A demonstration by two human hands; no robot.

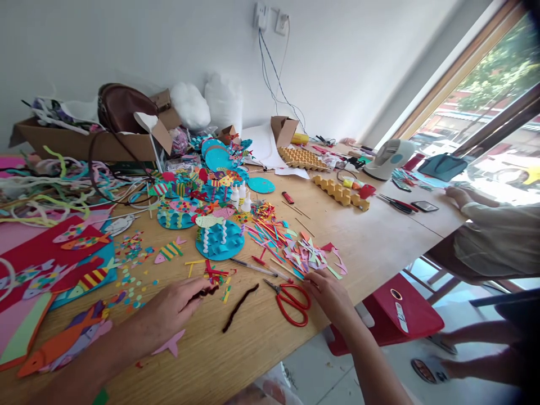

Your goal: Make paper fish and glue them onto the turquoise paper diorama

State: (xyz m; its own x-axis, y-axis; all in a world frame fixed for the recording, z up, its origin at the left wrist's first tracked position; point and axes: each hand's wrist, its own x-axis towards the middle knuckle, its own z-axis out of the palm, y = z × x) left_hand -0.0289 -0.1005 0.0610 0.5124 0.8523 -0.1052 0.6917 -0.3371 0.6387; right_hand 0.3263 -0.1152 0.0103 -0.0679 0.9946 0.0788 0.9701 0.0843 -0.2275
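Observation:
My left hand [171, 310] rests on the wooden table [379, 242] with its fingers pinched on a short dark brown pipe cleaner piece [207, 292]. A longer dark brown pipe cleaner [239, 306] lies loose just right of it. My right hand [331, 292] lies near the table's front edge, fingers curled over the edge of a heap of coloured paper scraps [295, 250]; what it holds, if anything, I cannot make out. Red-handled scissors [291, 301] lie between my two hands, touching neither.
Blue paper discs with fish cut-outs [219, 239], glue bottles [241, 197], confetti and felt sheets [37, 264] cover the left. Cardboard boxes [97, 140] stand at the back. Yellow egg trays [341, 192] lie mid-right. Another person sits at the right end, by a red stool [400, 315].

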